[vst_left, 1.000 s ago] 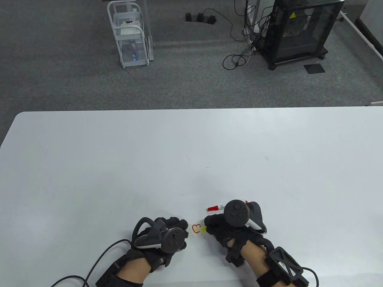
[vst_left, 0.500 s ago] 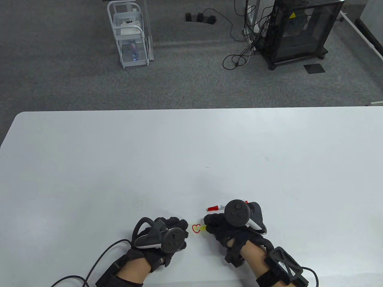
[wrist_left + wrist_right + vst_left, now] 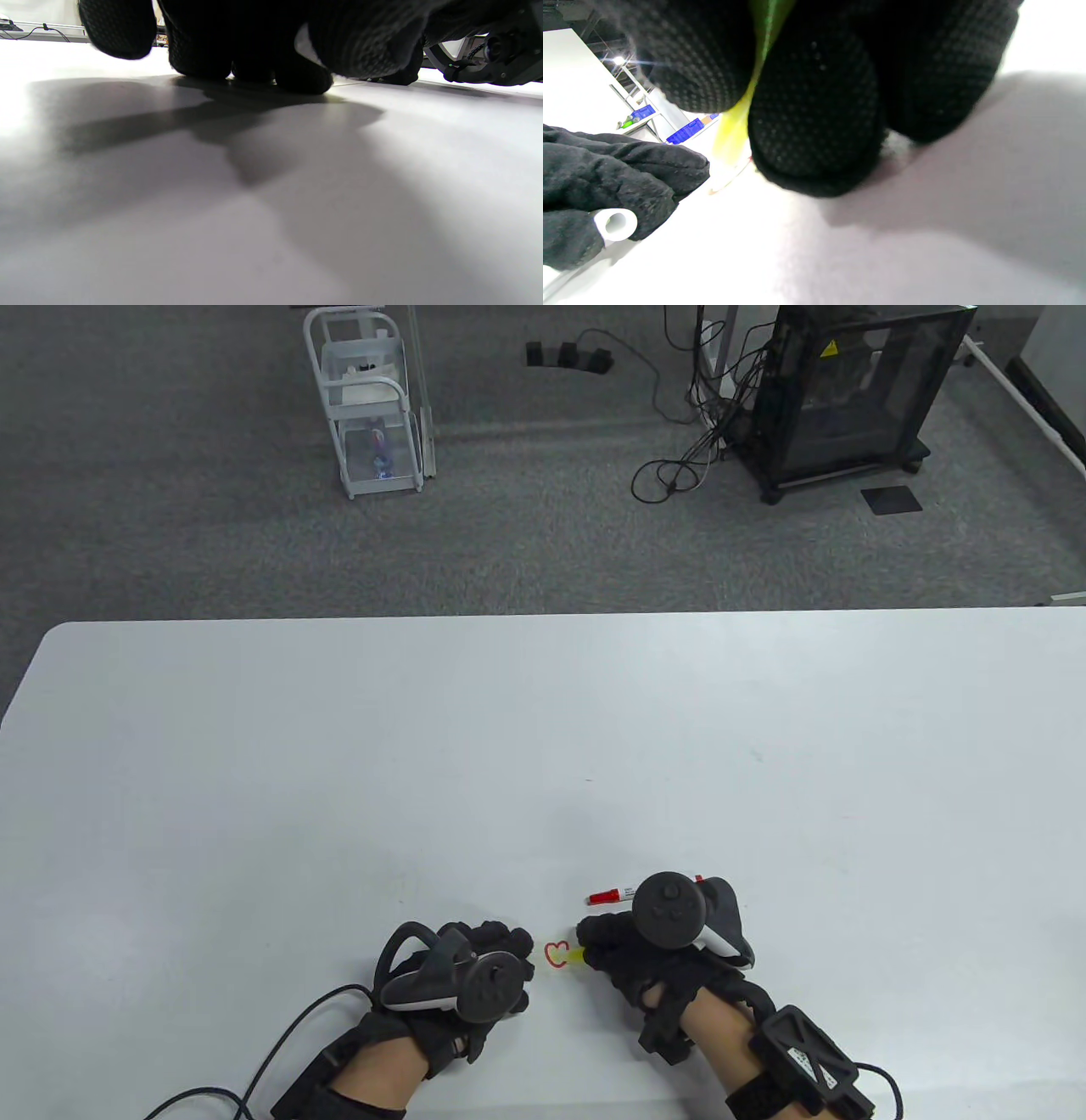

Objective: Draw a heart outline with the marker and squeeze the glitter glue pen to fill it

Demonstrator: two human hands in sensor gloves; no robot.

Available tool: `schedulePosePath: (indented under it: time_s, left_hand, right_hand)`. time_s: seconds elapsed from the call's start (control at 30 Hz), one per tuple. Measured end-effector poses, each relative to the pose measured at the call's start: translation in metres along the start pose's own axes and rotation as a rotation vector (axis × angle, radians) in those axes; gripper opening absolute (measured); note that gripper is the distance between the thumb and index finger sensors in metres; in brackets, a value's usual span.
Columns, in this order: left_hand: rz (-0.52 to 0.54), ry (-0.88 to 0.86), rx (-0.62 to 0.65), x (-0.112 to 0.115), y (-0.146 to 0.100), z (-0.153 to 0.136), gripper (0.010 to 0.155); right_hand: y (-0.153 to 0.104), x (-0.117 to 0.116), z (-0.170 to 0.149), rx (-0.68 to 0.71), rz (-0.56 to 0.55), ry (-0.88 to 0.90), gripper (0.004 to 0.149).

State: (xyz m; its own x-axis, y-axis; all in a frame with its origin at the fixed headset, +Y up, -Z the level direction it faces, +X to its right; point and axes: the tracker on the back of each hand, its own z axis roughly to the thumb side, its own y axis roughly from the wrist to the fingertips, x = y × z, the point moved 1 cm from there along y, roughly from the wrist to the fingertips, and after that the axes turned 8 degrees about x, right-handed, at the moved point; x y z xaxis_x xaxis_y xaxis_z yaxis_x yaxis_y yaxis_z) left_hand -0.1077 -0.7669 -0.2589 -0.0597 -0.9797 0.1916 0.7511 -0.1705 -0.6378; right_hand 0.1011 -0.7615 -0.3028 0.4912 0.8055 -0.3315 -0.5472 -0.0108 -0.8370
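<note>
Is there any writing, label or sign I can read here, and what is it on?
No text reads clearly.
Marker: dark print on its white barrel, too small to read.
Black cabinet: yellow triangular warning sign, symbol too small to tell.
Right wrist strap: white label, blurred.

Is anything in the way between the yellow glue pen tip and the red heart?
Nothing visible. The right hand holds the glitter glue pen with its tip at the heart outline's right edge. The left hand rests left of it, and the red marker lies behind.
</note>
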Motion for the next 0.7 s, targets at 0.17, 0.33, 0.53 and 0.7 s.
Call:
schedulePosePath:
  time_s: [0.17,0.33,0.53,0.7]
  left_hand:
    - [0.0,0.001,0.0,-0.0003,0.0001,-0.0001,0.046]
    - [0.0,0.001,0.0,-0.0003,0.0003,0.0,0.046]
    - [0.0,0.001,0.0,-0.0003,0.0003,0.0,0.046]
    - [0.0,0.001,0.0,-0.0003,0.0003,0.0,0.046]
  right_hand:
    - [-0.0002,0.0008,-0.0008,-0.004,-0.005,-0.011,0.045]
    - [-0.0011,0.0008,-0.0018,-0.004,-0.024,-0.001,0.045]
    - [-0.0002,0.0012,0.0,0.005,0.006,-0.014,0.045]
    - [-0.0005,0.0012,-0.0035,-0.006,-0.025,0.009,0.046]
